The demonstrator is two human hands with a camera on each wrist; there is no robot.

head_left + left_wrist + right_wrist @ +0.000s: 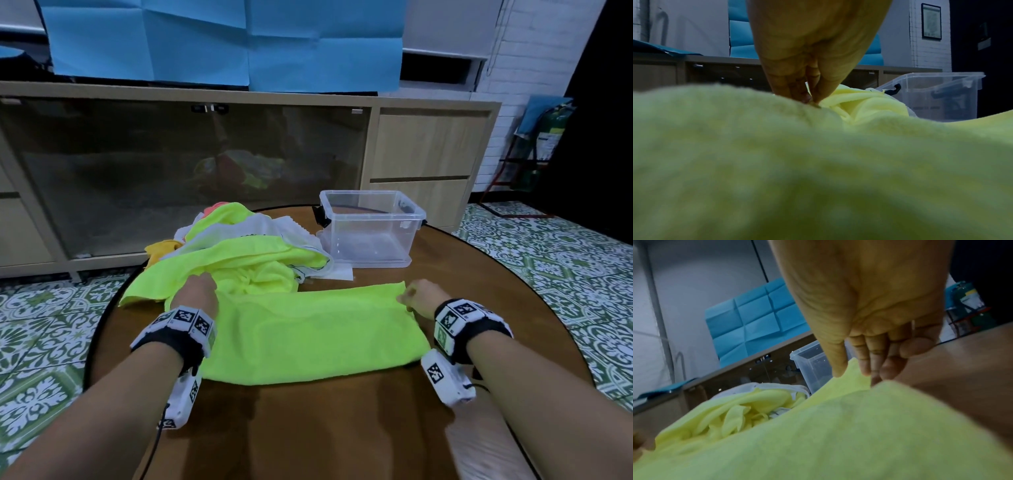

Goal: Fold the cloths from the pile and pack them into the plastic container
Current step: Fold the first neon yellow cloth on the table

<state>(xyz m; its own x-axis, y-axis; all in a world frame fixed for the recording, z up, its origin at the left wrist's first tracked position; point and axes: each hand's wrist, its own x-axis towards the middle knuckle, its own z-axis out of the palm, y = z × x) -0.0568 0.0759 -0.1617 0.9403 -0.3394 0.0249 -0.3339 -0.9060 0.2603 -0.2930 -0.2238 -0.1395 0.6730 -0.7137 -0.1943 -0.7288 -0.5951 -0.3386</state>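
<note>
A neon yellow-green cloth [308,332] lies spread flat on the round brown table [342,428], in front of me. My left hand [198,291] pinches its far left corner [813,104] between thumb and fingers. My right hand [416,294] pinches the far right corner [865,379] of the same cloth. Behind it sits the pile of cloths [239,250], mostly yellow-green with white, orange and pink pieces. The clear plastic container [370,229] stands open at the back right of the table, with nothing visible inside it.
A white paper sheet [339,274] lies under the container's front edge. A low wooden cabinet with dark glass doors [185,171] runs behind the table. Green patterned floor tiles [548,246] surround the table.
</note>
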